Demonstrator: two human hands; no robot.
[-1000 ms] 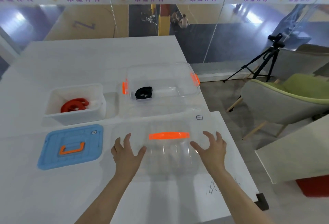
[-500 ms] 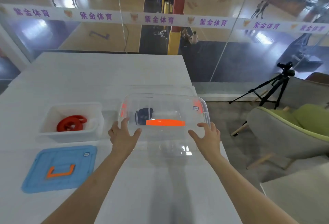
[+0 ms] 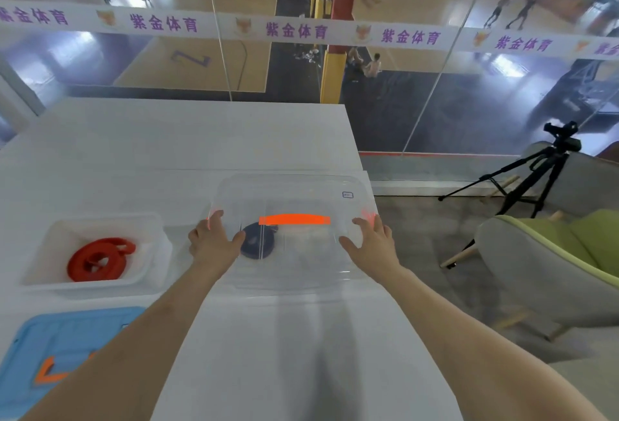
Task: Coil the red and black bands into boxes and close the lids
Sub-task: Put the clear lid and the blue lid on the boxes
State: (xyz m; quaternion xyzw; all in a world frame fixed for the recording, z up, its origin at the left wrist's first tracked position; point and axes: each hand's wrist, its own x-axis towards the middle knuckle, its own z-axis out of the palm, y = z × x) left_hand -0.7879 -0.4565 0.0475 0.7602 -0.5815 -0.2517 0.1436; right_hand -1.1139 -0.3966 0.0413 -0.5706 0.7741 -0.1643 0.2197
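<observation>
A clear lid (image 3: 301, 193) with an orange handle (image 3: 294, 219) lies on top of the clear box (image 3: 288, 278). Through it I see the coiled black band (image 3: 258, 246). My left hand (image 3: 214, 243) grips the lid's left edge and my right hand (image 3: 371, 243) grips its right edge. To the left, the coiled red band (image 3: 98, 258) lies in an open white box (image 3: 154, 253). A blue lid (image 3: 60, 347) with an orange handle lies flat at the near left.
The white table (image 3: 167, 139) stretches back to a glass wall. Its right edge runs just beside the clear box. On the floor to the right stand a camera tripod (image 3: 536, 179) and a green-and-grey chair (image 3: 552, 260).
Both hands lifted the clear lid off the near table and carried it forward onto the clear box. My view tilted up and moved closer.
</observation>
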